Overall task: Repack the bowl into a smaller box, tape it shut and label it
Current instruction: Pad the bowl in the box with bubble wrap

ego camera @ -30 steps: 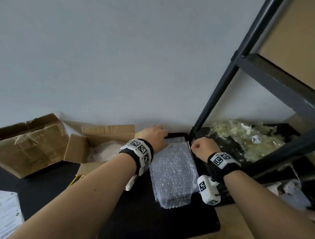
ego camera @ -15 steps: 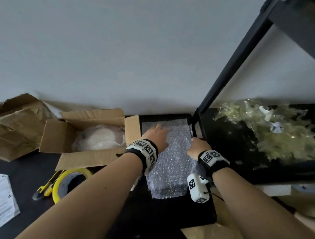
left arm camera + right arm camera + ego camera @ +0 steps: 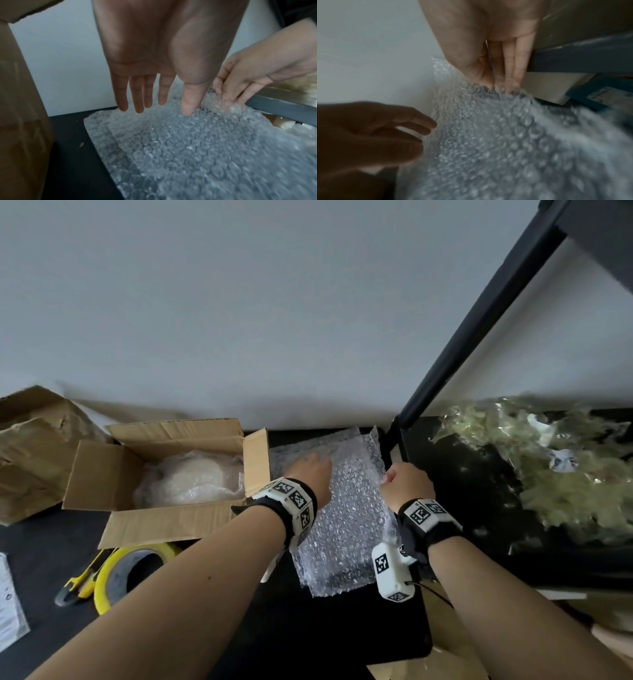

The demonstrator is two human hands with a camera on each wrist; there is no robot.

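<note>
A stack of bubble wrap sheets (image 3: pixel 346 508) lies on the black table against the wall. My right hand (image 3: pixel 402 482) pinches the right edge of the top sheet (image 3: pixel 496 108) between thumb and fingers and lifts it. My left hand (image 3: pixel 308 469) hovers over the wrap with straight fingers (image 3: pixel 139 97), holding nothing; whether they touch it I cannot tell. Left of the wrap stands an open cardboard box (image 3: pixel 161 518) with the plastic-wrapped bowl (image 3: pixel 191 477) inside.
A crumpled larger box (image 3: pixel 30 450) sits far left. A yellow tape roll (image 3: pixel 133 570) and a yellow cutter (image 3: pixel 80 580) lie in front of the open box. A paper label (image 3: pixel 10 607) is at the left edge. A black shelf frame (image 3: pixel 479 326) holds crumpled plastic (image 3: pixel 561 467) to the right.
My head has tilted down, so the box, tape and cutter have come into view. My right hand has drawn the sheet's edge nearer to me; my left hand has slid nearer over the wrap.
</note>
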